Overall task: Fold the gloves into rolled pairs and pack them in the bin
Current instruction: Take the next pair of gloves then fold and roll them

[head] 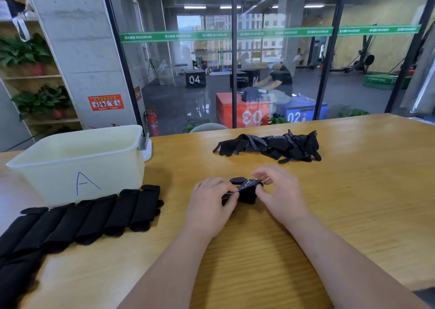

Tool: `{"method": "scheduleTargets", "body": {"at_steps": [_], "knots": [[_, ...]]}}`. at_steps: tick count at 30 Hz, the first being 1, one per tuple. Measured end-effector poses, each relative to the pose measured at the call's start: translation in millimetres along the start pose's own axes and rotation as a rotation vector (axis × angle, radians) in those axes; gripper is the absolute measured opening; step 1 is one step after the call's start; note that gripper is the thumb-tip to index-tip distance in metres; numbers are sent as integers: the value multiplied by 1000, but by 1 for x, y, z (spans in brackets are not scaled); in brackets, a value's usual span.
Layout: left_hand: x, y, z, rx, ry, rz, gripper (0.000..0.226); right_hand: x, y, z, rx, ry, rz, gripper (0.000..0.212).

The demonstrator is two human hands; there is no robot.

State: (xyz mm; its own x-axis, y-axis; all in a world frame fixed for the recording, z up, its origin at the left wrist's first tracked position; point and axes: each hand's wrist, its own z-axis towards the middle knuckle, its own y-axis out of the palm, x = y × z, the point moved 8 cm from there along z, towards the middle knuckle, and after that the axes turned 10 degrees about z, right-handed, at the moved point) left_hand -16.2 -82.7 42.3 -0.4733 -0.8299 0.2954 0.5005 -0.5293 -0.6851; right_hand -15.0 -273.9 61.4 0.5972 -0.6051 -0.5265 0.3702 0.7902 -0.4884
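On the bench (341, 210) the bin (113, 174) stands as the mark for all else: a pale plastic tub with a blue letter A (87, 182) drawn on its front wall. To the right of the bin and nearer the person, a pair (246, 191) of black gloves with white-dotted palms lies bunched on the wood, partly rolled, between both hands. The left hand (211, 199) has its fingers curled over the pair's left end and pinches the dotted cloth there. The right hand (281, 191) nips the pair's right end between thumb and forefinger, its other fingers lifted and loosely bent above the cloth (how tight the roll is cannot be told, as the hands cover much of it). Farther right of the bin, level with its middle and well apart from the hands, a pile (270, 145) of loose gloves of the same kind sprawls in a tangle. Just in front of the bin, reaching from its right corner leftward and toward the person, a row (94, 217) of folded black gloves lies flat, each overlapping the next. Behind the bin's right corner, past the bench edge, a red extinguisher (152, 120) stands on the floor by the glass wall.
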Motion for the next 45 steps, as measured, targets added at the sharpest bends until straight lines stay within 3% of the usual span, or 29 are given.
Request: {"method": "scheduleTargets", "body": {"at_steps": [5, 9, 17, 20, 24, 29, 31, 34, 36, 38, 42, 45], "knots": [[-6, -9, -1, 55, -65, 2, 6, 19, -6, -1, 51, 171, -150, 21], [-15, -13, -1, 58, -163, -24, 9, 28, -12, 0, 34, 278, -111, 17], [-32, -27, 1, 82, -403, -61, 11, -28, -39, 49, 64, 229, 372, 28], [-44, -31, -4, 128, -532, -177, 18, -54, -41, 81, -85, 215, 390, 32], [-50, -31, -7, 134, -596, -228, 23, -57, -26, 123, -249, 196, 97, 30], [-50, -29, -5, 150, -565, -222, 26, -85, -41, 152, 8, -24, 113, 26], [-51, -30, -5, 174, -550, -221, 28, -96, -36, 141, -1, -101, 100, 25], [-52, -31, -4, 207, -534, -203, 29, -83, 9, 95, -259, -102, 97, 26], [-49, -29, -3, 181, -514, -150, 29, -55, 47, 51, -513, -14, 14, 31], [-44, -24, 0, 121, -452, -92, 29, -29, 66, 16, -620, 71, -8, 30], [-19, -2, 4, -116, -226, 96, 41, -7, 44, 10, -377, 135, 86, 21], [-6, 13, 2, -265, -113, 193, 45, 16, 31, 21, -312, 193, -96, 24]]}}
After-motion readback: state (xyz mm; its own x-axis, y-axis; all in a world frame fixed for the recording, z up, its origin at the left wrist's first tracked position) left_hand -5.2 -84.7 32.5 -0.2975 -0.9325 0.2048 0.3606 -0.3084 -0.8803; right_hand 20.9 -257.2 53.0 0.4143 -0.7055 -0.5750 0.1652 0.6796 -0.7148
